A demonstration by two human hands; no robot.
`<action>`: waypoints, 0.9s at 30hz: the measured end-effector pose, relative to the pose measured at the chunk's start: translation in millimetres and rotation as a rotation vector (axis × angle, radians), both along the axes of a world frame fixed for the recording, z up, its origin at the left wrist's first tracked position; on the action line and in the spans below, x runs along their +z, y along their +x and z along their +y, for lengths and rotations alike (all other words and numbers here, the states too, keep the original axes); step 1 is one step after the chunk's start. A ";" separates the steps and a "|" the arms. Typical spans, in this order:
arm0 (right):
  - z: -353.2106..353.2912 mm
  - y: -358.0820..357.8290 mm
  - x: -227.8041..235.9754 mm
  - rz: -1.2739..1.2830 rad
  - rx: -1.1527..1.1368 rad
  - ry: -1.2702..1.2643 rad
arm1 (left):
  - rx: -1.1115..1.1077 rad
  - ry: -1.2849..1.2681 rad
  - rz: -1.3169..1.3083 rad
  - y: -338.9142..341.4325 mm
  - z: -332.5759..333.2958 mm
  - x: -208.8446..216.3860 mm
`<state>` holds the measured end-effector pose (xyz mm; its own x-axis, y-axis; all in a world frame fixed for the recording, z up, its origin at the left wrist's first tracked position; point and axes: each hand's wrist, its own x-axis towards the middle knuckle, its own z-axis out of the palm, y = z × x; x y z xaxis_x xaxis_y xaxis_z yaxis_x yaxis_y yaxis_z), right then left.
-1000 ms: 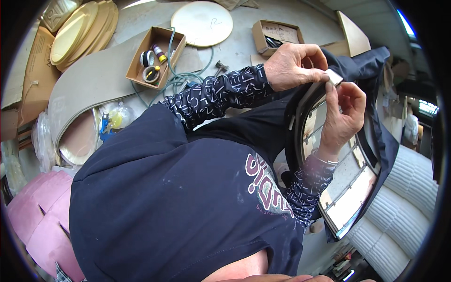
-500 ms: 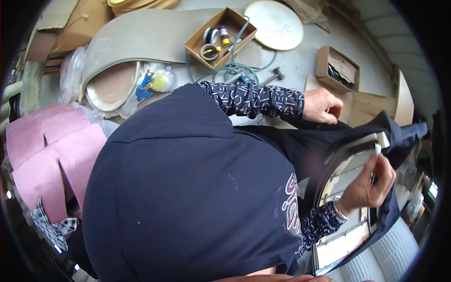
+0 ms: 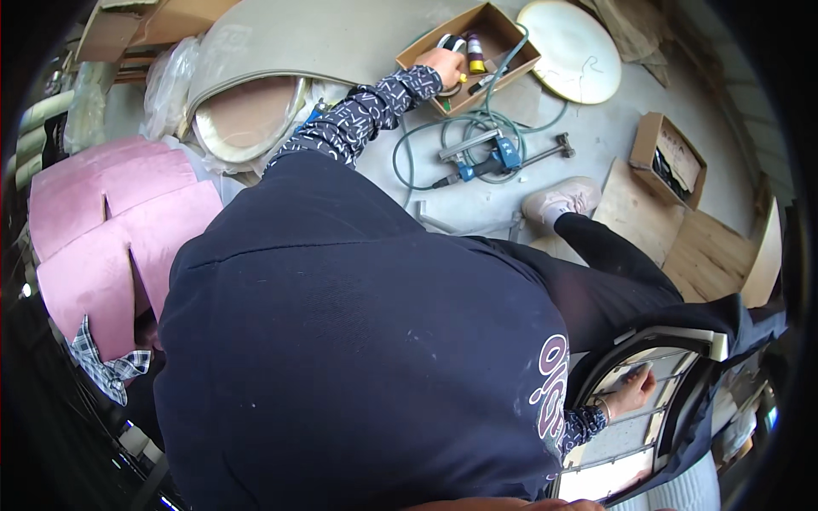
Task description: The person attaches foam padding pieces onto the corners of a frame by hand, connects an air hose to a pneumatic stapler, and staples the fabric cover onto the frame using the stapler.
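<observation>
My left hand (image 3: 443, 65) reaches into an open cardboard box (image 3: 407, 60), fingers curled down. Next to it in the box are a black-and-white roll (image 3: 452, 41) and a purple bottle with a yellow band (image 3: 475, 55). What those fingers hold, if anything, is hidden. Lower right, my right hand (image 3: 630, 395) is closed over a curved, dark-edged frame (image 3: 609, 362) with thin cross bars and pale panels. Something small and dark shows by its fingertips, too small to name. Dark fabric (image 3: 737, 324) hangs around the frame, which lies by my legs.
A blue power tool (image 3: 503, 155) and a coiled green hose (image 3: 400, 162) lie on the floor. Beyond are a round white board (image 3: 569, 51), a smaller cardboard box (image 3: 669, 162) and wood sheets (image 3: 707, 247). Pink cut fabric (image 3: 128, 230) is stacked at left.
My left hand has moved from near my leg up and left into the cardboard box. My right hand has drawn back from the frame's far end, where it held a small white piece.
</observation>
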<state>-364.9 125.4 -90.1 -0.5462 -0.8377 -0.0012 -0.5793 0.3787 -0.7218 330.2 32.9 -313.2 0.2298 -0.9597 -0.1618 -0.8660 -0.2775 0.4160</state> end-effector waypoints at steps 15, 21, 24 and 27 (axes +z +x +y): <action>0.3 15.2 58.5 0.198 -0.089 0.172 | -0.077 0.441 0.232 -53.5 144.8 -101.4; 14.5 57.8 85.5 0.342 -0.077 -0.091 | -0.074 0.449 0.283 -99.2 134.5 -123.7; 19.1 64.5 99.0 0.236 0.002 -0.222 | -0.060 0.435 0.311 -110.3 109.7 -115.0; 12.2 116.4 113.4 0.226 0.095 -0.339 | -0.046 0.319 0.381 -113.2 93.4 -120.8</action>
